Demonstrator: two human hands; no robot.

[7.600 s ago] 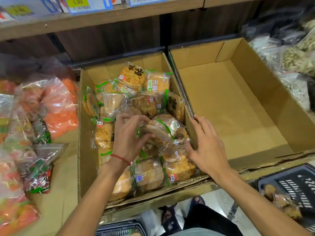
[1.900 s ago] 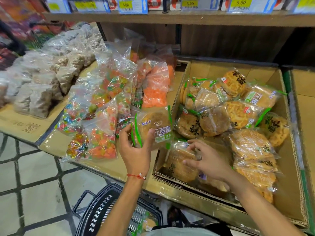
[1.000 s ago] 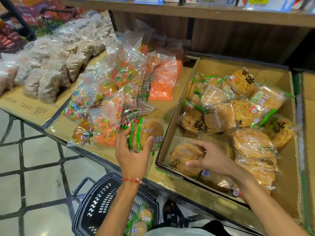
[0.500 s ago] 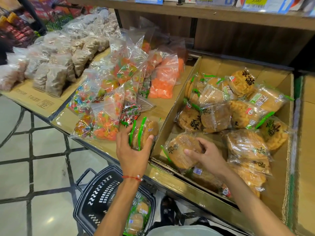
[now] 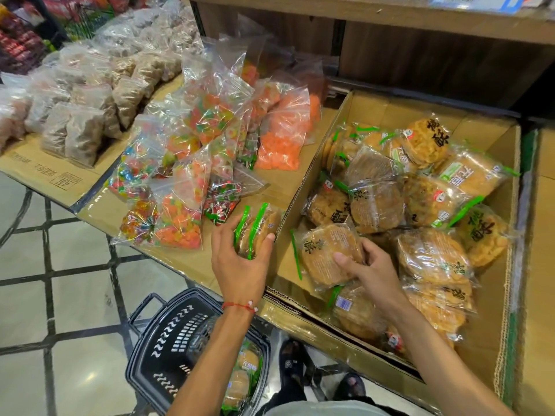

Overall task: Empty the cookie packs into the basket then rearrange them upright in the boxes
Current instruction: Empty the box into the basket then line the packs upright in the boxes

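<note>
A cardboard box (image 5: 303,187) on the display table holds several clear packs of golden cookies (image 5: 420,187) with green seals. My left hand (image 5: 240,262) grips one cookie pack (image 5: 259,228) edge-on, just outside the box's left wall. My right hand (image 5: 368,264) holds another cookie pack (image 5: 322,255) tilted up at the box's front left corner. A black plastic basket (image 5: 177,337) stands on the floor below my left arm, with a few cookie packs (image 5: 244,373) inside.
Bags of coloured gummy candy (image 5: 192,163) and orange sweets (image 5: 282,136) lie left of the box. Brown snack bags (image 5: 87,115) fill the far left. A wooden shelf (image 5: 390,13) hangs overhead. A second box edge (image 5: 543,235) shows at right. My sandalled feet (image 5: 291,373) stand on tiled floor.
My left hand has carried its pack down and out over the box's left wall toward the basket. My right hand has lifted a pack up on its edge in the front left corner.
</note>
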